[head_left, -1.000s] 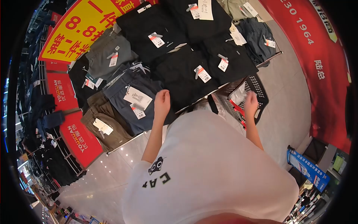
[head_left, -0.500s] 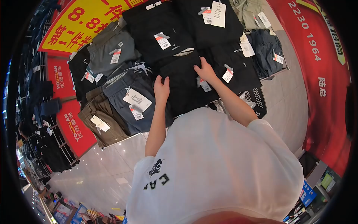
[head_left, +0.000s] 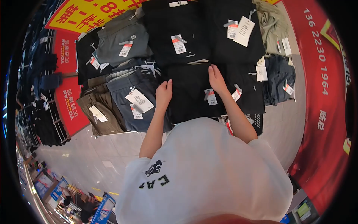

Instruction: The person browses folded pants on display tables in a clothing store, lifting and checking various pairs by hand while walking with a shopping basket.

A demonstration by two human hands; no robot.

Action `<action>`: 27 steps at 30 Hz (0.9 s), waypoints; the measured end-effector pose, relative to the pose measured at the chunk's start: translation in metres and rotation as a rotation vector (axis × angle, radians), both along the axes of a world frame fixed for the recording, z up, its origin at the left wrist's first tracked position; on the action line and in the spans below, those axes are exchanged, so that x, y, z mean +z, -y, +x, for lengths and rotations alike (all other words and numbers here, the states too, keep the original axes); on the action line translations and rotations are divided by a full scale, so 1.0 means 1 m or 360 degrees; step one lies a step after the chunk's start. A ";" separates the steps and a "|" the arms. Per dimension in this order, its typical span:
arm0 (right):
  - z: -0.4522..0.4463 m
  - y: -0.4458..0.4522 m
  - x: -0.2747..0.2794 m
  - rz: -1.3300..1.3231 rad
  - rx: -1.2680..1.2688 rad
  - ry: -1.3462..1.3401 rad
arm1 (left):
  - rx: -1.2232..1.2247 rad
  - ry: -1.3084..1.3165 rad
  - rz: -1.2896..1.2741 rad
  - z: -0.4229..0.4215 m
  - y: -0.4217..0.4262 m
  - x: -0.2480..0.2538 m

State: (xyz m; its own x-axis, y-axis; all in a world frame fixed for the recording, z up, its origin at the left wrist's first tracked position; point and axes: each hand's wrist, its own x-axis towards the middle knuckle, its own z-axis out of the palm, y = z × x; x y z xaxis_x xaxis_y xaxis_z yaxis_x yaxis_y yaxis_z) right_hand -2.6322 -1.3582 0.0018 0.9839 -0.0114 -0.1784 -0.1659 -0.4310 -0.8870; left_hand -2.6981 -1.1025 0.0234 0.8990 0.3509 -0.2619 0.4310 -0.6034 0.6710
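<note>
A folded pair of black trousers [head_left: 188, 87] lies flat in the front row of the display, a price tag [head_left: 212, 98] with a grey security clip near its right side. My left hand [head_left: 164, 92] grips its left edge, fingers curled and partly hidden. At the upper right edge, my right hand [head_left: 217, 79] holds the cloth with the thumb on top; its other fingers are mostly out of sight. Left of my left hand are dark blue trousers [head_left: 121, 91] with a white hang tag [head_left: 140, 100]. Another black folded garment [head_left: 250, 93] lies to the right of my right hand.
More folded trousers fill the back row, including a grey pair [head_left: 123, 37] and a black pair [head_left: 175, 26]. Brown trousers [head_left: 100, 117] lie at the left front corner. A yellow sign [head_left: 93, 15] stands behind, and a red banner [head_left: 317, 86] runs along the right.
The view has shifted and turned slightly, so the display sits farther right. The black trousers now lie straighter between my hands, which remain at their two sides.
</note>
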 end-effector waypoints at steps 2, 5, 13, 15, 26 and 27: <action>0.003 -0.009 0.003 -0.0276 0.0166 -0.0006 | -0.0099 -0.0061 0.0054 0.003 -0.001 0.005; 0.026 0.004 0.019 -0.0581 0.0329 0.0034 | -0.0227 -0.0201 0.0119 0.011 -0.008 0.042; 0.089 -0.016 0.004 -0.0438 0.0088 0.0283 | -0.0046 0.0169 -0.0008 0.094 -0.025 0.018; 0.099 -0.030 0.004 -0.0337 0.0036 -0.0001 | 0.0007 0.0175 0.0020 0.107 -0.022 0.011; 0.112 -0.064 0.021 -0.0178 0.0050 0.0058 | 0.0369 0.0239 -0.0896 0.140 -0.009 0.019; 0.114 -0.061 0.013 -0.0168 0.0030 -0.0012 | 0.0274 0.0189 -0.0699 0.147 -0.014 0.005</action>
